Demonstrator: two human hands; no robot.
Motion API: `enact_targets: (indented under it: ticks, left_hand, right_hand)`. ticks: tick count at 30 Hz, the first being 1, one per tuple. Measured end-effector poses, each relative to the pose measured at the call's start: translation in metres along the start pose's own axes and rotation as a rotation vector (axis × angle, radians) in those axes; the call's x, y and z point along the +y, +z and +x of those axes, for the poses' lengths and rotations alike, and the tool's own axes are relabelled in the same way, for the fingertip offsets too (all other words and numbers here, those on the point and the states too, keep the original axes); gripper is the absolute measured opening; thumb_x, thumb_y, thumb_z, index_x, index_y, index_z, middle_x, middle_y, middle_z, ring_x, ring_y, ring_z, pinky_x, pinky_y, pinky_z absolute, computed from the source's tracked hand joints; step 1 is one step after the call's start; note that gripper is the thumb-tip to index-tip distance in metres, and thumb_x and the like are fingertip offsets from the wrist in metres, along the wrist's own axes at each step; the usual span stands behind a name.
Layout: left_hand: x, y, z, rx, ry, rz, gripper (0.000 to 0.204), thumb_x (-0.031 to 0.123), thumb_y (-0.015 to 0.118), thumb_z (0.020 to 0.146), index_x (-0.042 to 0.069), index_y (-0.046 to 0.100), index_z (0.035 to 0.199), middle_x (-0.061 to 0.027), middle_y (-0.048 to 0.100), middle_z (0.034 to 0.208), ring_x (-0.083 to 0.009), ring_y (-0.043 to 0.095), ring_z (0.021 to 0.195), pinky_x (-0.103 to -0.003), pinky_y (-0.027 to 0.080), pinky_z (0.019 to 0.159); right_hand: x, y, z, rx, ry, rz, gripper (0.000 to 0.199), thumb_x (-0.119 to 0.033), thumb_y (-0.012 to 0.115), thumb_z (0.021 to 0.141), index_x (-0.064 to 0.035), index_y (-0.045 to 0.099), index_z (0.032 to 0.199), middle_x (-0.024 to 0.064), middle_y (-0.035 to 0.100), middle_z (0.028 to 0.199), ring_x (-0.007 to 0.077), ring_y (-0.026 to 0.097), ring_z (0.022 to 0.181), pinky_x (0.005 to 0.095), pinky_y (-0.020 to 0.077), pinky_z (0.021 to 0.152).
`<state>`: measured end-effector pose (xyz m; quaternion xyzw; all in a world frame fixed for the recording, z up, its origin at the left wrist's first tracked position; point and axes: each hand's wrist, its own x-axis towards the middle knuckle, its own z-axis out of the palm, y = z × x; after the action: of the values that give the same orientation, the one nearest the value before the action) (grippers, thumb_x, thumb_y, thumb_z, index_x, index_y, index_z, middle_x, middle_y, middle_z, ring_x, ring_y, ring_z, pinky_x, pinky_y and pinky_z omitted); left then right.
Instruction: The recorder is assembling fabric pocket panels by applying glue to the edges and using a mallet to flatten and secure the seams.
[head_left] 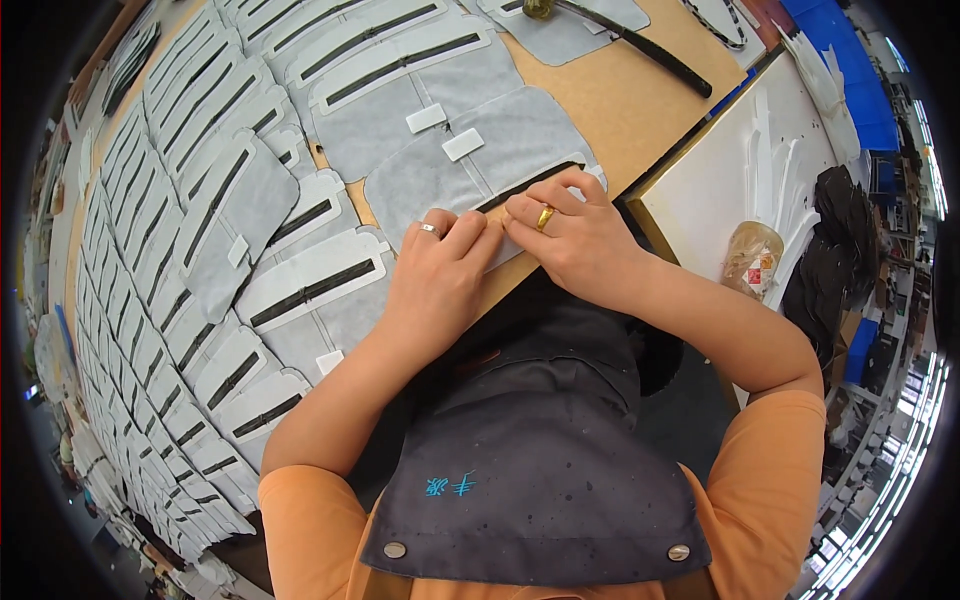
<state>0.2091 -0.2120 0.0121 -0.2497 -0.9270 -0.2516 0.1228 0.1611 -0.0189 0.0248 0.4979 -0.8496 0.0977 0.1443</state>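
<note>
A grey fabric panel [420, 185] with rounded corners lies at the near edge of the brown board. Along its near side runs a black strip [530, 185] like a zipper, and a small white tab [463, 145] sits on its middle. My left hand [440, 265], a silver ring on one finger, presses bent fingers together on the panel's near edge. Beside it, my right hand [575, 235], with a gold ring, pinches the same edge at the strip's right part. Both sets of fingertips are partly hidden.
Overlapping rows of similar panels [310, 290] cover the table's left side. A hammer [665, 62] with a black handle lies at the far right of the board [640, 115]. On the white table to the right are a jar [752, 260], white strips [785, 190] and black pieces [835, 240].
</note>
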Motion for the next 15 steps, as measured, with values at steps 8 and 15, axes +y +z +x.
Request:
enact_targets:
  ticks: [8, 15]
  left_hand:
    - [0.000, 0.002, -0.001, 0.012, -0.007, -0.010, 0.043, -0.003, 0.060, 0.068, 0.005, 0.058, 0.110, -0.0046, 0.053, 0.096, -0.0248, 0.053, 0.084, -0.035, 0.041, 0.069]
    - [-0.001, 0.004, -0.001, 0.020, 0.000, 0.021, 0.044, -0.004, 0.058, 0.068, 0.008, 0.059, 0.111, -0.0048, 0.053, 0.096, -0.0246, 0.052, 0.082, -0.034, 0.043, 0.070]
  right_hand:
    - [0.012, -0.005, -0.010, 0.067, 0.412, 0.429, 0.025, -0.005, 0.062, 0.083, -0.0080, 0.062, 0.108, 0.0072, 0.059, 0.104, 0.0272, 0.053, 0.102, 0.0388, 0.0396, 0.091]
    - [0.016, -0.003, -0.018, 0.037, 0.086, 0.194, 0.030, -0.002, 0.060, 0.078, -0.0046, 0.063, 0.108, 0.0069, 0.060, 0.105, 0.0256, 0.054, 0.103, 0.0366, 0.0417, 0.091]
